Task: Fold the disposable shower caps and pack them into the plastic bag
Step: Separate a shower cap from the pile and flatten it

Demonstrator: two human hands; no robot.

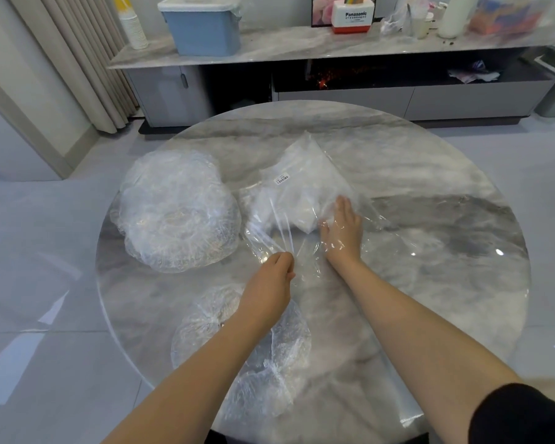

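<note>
On the round marble bench (430, 219) a clear plastic bag (305, 187) is laid at the centre, already part-filled with white folded caps at its far end, a small barcode label showing on its upper face. The mouth of the bag is turned toward the person. Its near edge is pinched by the left hand (269, 280), fingers clenched on the gathered film so that taut creases run up from the grip. The right hand (343, 229) is seen inside the mouth, under the film, fingers straight and flat, nothing grasped (the palm appears to press the contents deeper, though this is judged, not seen).

A stack of unfolded shower caps (177, 213) is piled to the left of the bag, just beside it, and one loose shower cap (237, 347) is spread on the near part of the bench, partly covered by the left forearm.

The caps are judged to be very light, thin and limp, with elastic rims that gather; little stiffness can be expected, and trapped air is likely to puff a fold open. The film is probably slippery and easily torn if dragged. A cap is best taken at the gathered elastic rim, and the bag at its open edge, where the film can be bunched for a firmer hold
</note>
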